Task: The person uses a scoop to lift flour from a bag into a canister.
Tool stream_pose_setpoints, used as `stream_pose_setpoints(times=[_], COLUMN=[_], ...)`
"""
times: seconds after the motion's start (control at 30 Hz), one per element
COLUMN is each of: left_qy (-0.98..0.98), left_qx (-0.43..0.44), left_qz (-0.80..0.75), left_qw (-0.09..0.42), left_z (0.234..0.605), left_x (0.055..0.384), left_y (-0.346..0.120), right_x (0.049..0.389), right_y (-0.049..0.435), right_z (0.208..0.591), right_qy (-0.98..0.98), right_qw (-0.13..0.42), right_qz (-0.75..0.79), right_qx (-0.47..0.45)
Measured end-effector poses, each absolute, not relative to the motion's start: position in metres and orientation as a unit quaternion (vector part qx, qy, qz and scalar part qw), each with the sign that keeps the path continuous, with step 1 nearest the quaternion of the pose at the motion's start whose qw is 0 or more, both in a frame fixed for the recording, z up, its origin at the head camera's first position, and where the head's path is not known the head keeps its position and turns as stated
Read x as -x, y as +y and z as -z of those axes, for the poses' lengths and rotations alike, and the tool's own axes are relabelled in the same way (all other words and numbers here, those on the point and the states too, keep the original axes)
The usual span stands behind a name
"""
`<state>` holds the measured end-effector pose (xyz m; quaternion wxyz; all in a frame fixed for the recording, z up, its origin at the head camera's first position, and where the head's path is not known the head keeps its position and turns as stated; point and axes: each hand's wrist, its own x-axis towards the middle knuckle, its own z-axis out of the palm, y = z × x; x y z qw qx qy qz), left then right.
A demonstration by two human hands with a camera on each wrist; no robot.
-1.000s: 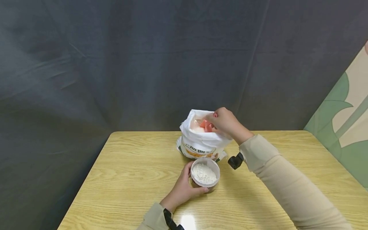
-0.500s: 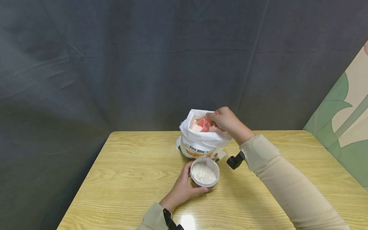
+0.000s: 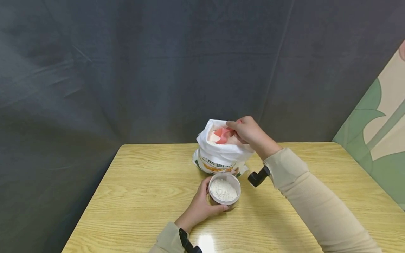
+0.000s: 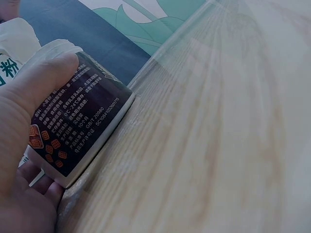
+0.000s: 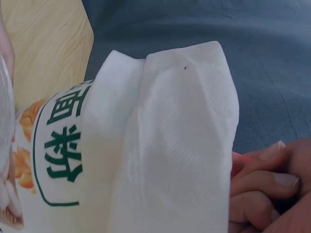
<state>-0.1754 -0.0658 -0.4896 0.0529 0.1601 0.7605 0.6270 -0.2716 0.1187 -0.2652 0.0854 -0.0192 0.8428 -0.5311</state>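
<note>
A white flour bag with its top rolled open stands toward the back of the table. Inside its mouth is a red scoop among white flour, its handle gripped by my right hand. In the right wrist view the bag's wall hides the scoop's bowl, and curled fingers show behind it. My left hand holds a round tub upright on the table in front of the bag. White flour lies in the tub. The left wrist view shows the tub's dark printed label.
The wooden table reaches back to a dark curtain. A panel with green leaf shapes stands at the right. Small black wrist cameras, such as the right one, stick out from both sleeves.
My right hand has lifted slightly, and the scoop has tilted and shifted left within the bag, showing more of itself. The left hand and tub stay in place.
</note>
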Motion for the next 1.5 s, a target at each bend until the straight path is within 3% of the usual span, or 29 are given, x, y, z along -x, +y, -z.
stream_pose_setpoints(times=[0.3,0.87,1.5], left_qy=[0.761,0.762,0.755], left_qx=[-0.163,-0.162,-0.167], left_qz=[-0.625,-0.625,-0.632], left_qw=[0.050,0.048,0.054], left_z=[0.487,0.486,0.488], left_x=[0.175,0.172,0.169], left_y=[-0.067,-0.074,-0.072], right_x=[0.267,0.271,0.267], right_y=[0.115,0.091,0.112], right_z=[0.262,0.266,0.266], right_qy=[0.811,0.848,0.800], right_qw=[0.101,0.088,0.141], right_qz=[0.576,0.518,0.582], right_qx=[0.016,0.065,0.031])
